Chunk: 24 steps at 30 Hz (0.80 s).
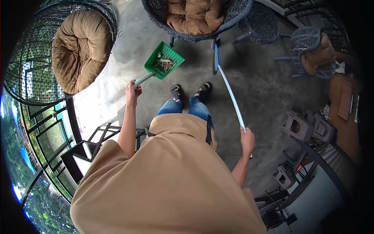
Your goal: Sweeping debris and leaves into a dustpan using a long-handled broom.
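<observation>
My left hand [133,92] is closed around the grey handle of a green dustpan [170,50], held out in front of me to the left. Dry leaves and bits of litter [164,64] lie in the pan. In my right hand [246,141] I grip the pale blue shaft of a long broom [232,95]. The shaft slants forward and left, and its narrow blue head sits near the front leg of a wicker chair. The dark bristles are partly hard to make out. Pan and broom head are apart, with a stretch of grey floor [194,64] between them.
Ahead stands the wicker chair [237,13] with a brown cushion, beside a small wicker table [260,23]. A cushioned basket chair [82,50] is at left, above a black metal frame [103,136]. Another wicker chair [306,43] and brown plastic stools [298,124] are at right.
</observation>
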{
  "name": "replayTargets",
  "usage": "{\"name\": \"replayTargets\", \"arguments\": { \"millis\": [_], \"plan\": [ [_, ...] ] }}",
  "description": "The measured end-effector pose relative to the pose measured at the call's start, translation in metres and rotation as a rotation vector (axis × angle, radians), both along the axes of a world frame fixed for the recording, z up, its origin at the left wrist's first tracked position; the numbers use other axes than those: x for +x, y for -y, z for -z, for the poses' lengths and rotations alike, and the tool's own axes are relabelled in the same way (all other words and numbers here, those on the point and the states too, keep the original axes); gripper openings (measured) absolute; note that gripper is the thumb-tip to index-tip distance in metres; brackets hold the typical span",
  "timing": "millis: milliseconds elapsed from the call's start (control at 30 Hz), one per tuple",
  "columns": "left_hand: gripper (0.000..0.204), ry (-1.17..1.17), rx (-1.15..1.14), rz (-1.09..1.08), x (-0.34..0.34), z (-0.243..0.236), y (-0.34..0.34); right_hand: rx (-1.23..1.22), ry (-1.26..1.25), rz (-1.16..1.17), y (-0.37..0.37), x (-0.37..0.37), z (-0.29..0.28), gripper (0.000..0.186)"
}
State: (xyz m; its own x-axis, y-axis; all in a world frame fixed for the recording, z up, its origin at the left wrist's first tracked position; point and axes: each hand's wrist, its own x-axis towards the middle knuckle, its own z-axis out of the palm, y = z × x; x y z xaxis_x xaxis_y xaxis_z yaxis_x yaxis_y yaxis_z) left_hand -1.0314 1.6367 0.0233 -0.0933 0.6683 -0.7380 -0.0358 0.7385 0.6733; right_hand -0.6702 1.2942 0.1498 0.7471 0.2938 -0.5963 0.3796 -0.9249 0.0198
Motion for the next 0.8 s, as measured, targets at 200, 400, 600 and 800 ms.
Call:
{"name": "replayTargets", "arguments": {
  "millis": [200,400,600,800],
  "plan": [
    [0.029,-0.043,-0.003,0.167,0.005,0.014,-0.008,-0.069,0.206,-0.186,-0.020,0.023,-0.012,0.033],
    [0.028,-0.108,0.015,0.287,0.027,0.035,-0.010,-0.059,0.246,-0.295,-0.023,0.040,0.018,0.029],
    [0.028,-0.172,0.021,0.410,0.047,0.060,-0.016,-0.045,0.152,-0.354,-0.031,0.035,0.062,0.026],
    [0.039,-0.217,0.021,0.491,0.070,0.092,-0.024,-0.045,0.071,-0.367,-0.067,0.008,0.082,0.026]
  ]
}}
